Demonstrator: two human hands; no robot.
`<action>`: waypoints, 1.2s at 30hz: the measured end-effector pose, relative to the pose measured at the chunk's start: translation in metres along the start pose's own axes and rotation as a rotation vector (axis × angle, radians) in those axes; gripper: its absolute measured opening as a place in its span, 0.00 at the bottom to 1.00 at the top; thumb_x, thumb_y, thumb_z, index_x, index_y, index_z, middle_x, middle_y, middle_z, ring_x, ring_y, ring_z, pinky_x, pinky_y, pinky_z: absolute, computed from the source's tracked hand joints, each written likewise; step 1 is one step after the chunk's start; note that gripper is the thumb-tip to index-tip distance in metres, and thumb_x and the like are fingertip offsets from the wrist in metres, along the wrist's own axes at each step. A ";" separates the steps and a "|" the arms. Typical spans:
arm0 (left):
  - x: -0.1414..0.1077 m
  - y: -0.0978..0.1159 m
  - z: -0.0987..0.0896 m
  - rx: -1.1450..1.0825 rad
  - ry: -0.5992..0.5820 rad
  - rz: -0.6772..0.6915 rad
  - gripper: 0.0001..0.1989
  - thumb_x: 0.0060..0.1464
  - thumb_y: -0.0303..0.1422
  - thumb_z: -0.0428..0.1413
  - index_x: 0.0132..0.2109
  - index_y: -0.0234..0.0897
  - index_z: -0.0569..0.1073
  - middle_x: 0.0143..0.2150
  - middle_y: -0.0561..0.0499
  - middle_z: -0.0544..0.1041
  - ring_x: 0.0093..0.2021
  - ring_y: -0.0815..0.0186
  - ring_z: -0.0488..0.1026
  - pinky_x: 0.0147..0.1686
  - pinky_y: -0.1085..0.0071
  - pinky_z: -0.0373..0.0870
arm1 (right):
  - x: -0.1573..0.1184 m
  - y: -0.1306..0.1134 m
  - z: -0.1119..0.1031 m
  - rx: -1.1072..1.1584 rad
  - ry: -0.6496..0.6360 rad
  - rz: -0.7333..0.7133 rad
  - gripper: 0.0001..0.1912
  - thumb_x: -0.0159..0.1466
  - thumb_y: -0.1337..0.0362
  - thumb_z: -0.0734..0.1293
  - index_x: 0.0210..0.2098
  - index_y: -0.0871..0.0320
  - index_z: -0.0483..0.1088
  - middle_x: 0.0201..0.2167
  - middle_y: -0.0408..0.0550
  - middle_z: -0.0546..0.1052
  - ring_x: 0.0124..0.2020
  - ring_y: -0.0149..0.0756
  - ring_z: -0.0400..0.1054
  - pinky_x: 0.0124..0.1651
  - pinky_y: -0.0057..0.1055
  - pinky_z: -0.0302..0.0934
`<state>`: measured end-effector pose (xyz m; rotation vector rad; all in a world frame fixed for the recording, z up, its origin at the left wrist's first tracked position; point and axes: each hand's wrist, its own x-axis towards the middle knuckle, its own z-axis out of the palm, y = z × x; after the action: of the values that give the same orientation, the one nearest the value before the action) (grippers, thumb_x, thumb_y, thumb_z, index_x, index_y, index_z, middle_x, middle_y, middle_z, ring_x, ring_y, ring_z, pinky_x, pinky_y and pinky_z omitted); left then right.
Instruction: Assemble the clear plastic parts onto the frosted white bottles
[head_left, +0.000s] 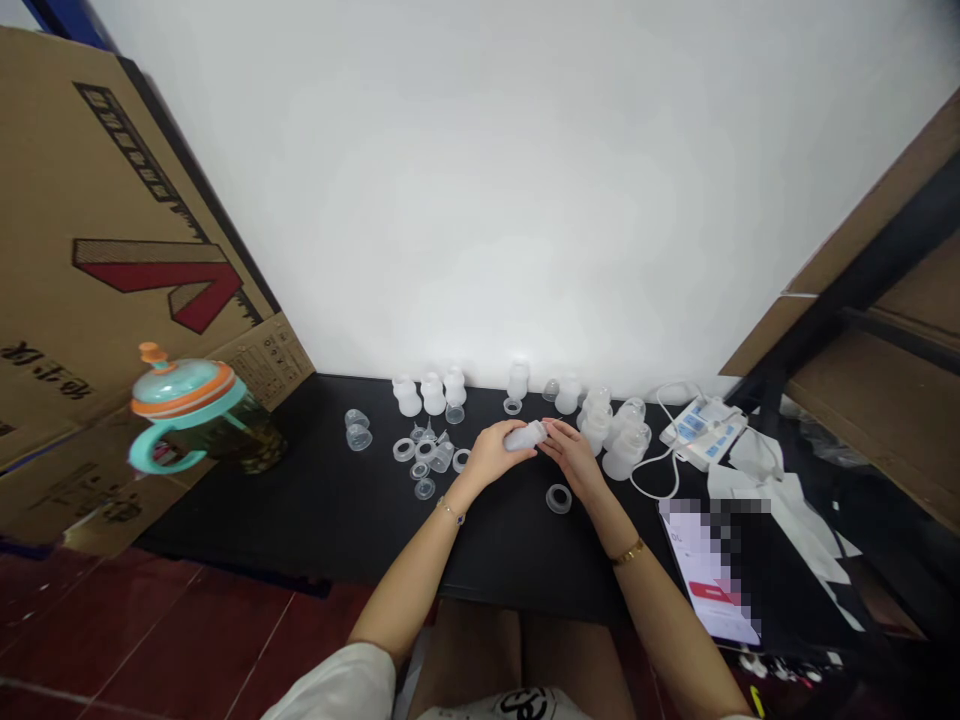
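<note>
Small white bottle [523,436] is held in the left hand [491,452], thumb along the near side, fingers wrapped behind. Bottle is tipped on its side above the table, one end pointed at the right hand [576,462]. Right fingers are bunched narrow at that end; whether it is gripped or only touched cannot be told.

Black table [337,525] is pushed against a white wall [465,180]. A loose ring [558,498] is left on the table near the right wrist. More rings [403,450] and clear small parts are clustered left of the left hand; clear domes [358,434] are placed farther left. Three bottles [433,394] are stood by the wall; bottles with clear caps [626,450] are grouped right of the right hand. A power strip [703,430], white paper [784,510] and a lit screen [709,580] are set on the right. A lidded jug [184,395] is parked at left, before a cardboard box [45,190]. Red tiled floor [187,625] is seen below.
</note>
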<state>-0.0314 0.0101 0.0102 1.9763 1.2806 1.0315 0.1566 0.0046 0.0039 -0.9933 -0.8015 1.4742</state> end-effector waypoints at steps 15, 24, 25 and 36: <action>0.001 -0.003 0.003 -0.068 0.008 -0.045 0.24 0.46 0.38 0.70 0.52 0.41 0.80 0.50 0.49 0.82 0.47 0.58 0.79 0.51 0.63 0.73 | 0.000 0.000 0.000 -0.014 0.006 -0.024 0.20 0.52 0.52 0.80 0.41 0.54 0.80 0.41 0.46 0.82 0.41 0.36 0.76 0.49 0.34 0.72; 0.000 -0.001 0.001 -0.076 -0.003 -0.071 0.24 0.46 0.39 0.70 0.51 0.40 0.81 0.49 0.49 0.83 0.46 0.57 0.79 0.50 0.63 0.73 | -0.001 -0.001 0.000 -0.035 0.000 -0.046 0.22 0.51 0.51 0.81 0.41 0.53 0.80 0.42 0.46 0.82 0.44 0.37 0.75 0.50 0.32 0.71; 0.000 -0.002 0.002 -0.076 -0.002 -0.065 0.24 0.46 0.39 0.70 0.51 0.41 0.81 0.49 0.49 0.83 0.46 0.57 0.79 0.50 0.63 0.73 | 0.000 -0.001 0.000 -0.037 0.001 -0.045 0.22 0.50 0.50 0.81 0.41 0.53 0.80 0.42 0.46 0.82 0.44 0.37 0.76 0.50 0.33 0.71; 0.000 -0.006 0.004 -0.037 0.012 -0.006 0.24 0.47 0.38 0.70 0.52 0.41 0.80 0.50 0.48 0.82 0.49 0.57 0.79 0.52 0.64 0.73 | 0.001 -0.001 -0.001 -0.073 0.017 -0.047 0.23 0.50 0.49 0.80 0.41 0.54 0.80 0.42 0.48 0.82 0.44 0.40 0.76 0.51 0.37 0.71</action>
<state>-0.0311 0.0126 0.0031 1.9402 1.2641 1.0585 0.1580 0.0058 0.0039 -1.0331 -0.8661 1.4030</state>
